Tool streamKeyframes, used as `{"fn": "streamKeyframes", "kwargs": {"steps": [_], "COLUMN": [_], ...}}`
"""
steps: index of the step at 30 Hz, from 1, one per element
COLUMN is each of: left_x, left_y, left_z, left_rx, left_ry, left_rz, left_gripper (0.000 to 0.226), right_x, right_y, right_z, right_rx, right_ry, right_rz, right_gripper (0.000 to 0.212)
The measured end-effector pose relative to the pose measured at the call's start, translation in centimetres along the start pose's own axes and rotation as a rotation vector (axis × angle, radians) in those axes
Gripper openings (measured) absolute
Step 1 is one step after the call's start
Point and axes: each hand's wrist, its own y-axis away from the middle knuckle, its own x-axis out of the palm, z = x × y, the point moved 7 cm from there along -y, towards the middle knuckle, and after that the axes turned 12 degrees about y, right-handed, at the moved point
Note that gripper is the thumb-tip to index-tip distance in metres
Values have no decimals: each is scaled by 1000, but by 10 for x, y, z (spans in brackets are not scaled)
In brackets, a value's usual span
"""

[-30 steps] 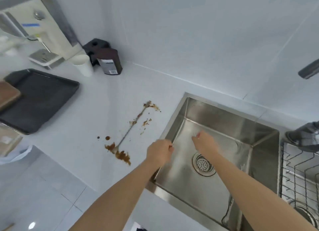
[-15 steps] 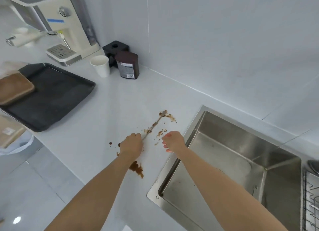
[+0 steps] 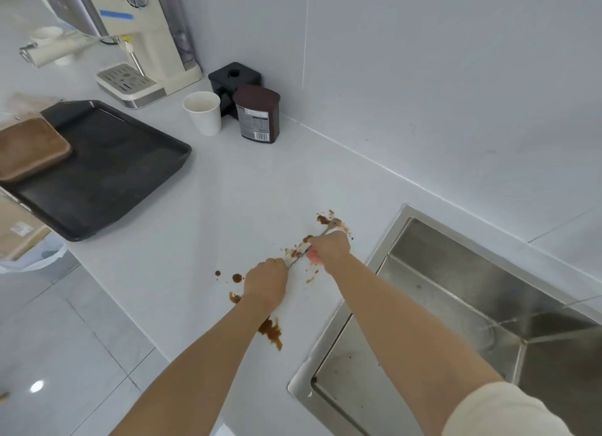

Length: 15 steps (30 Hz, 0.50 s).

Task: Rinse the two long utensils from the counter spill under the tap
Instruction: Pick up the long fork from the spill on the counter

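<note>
Left hand: fist curled, knuckles up, low on the surface at the near end of the utensil; fingers seem closed round the handle end, actual contact hidden under the hand.
Right hand: fingers bent down and pinched onto the utensil's middle part, just beyond the left hand; fingertips reddish, pressed at the shaft.
Utensil: thin metal, fork-like head pokes out past the right hand, lies in the far brown smear; short stretch of shaft shows between the two hands; smeared brown. Can't tell if one or two utensils are in there, blurred and covered.
Spill: brown sauce in patches on the white surface, biggest blob near the left forearm, small drops left of the left hand, more smear around the fork head.
Surface: white counter, runs to the wall tiles.
Sink: steel basin, right of the hands, right forearm crosses over its near-left corner; tap not seen.
Black tray: far left on the surface, brown board resting on its left part.
Paper cup: upright, white, just beside a dark brown canister; black block behind both.
Coffee machine: cream, back left corner.
Sleeve: pale, on the right upper arm, bottom right.
</note>
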Motion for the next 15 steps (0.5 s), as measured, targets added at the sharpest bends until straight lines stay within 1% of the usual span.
{"fn": "streamKeyframes", "kwargs": {"steps": [2,5,6,7,8,9,12,15], "left_x": [0,-4,-7,-10,-14,-18,-30,-39], "left_y": [2,7,9,12,14,15,15,13], "left_z": [1,1,0,-1,-4,-7,-21,-49], "left_rx": [4,17,24,32,40,48,78,135], "left_ry": [16,26,25,20,14,8,20,65], "left_rz": [8,1,-10,-20,-29,-39,-71,-78], "left_gripper": [30,31,31,31,30,30,27,23], "right_x": [3,8,9,8,5,0,-25,-62], "right_y": [-3,-5,-4,-4,-1,3,14,26], "right_z": [-2,-5,-5,-5,-3,-1,1,2], "right_rx": [24,58,60,56,49,36,4,-49], "right_ry": [-27,-141,-171,-190,-199,-215,-295,-393], "right_rz": [21,78,106,116,116,107,89,53], "right_gripper": [22,32,32,27,20,20,25,25]}}
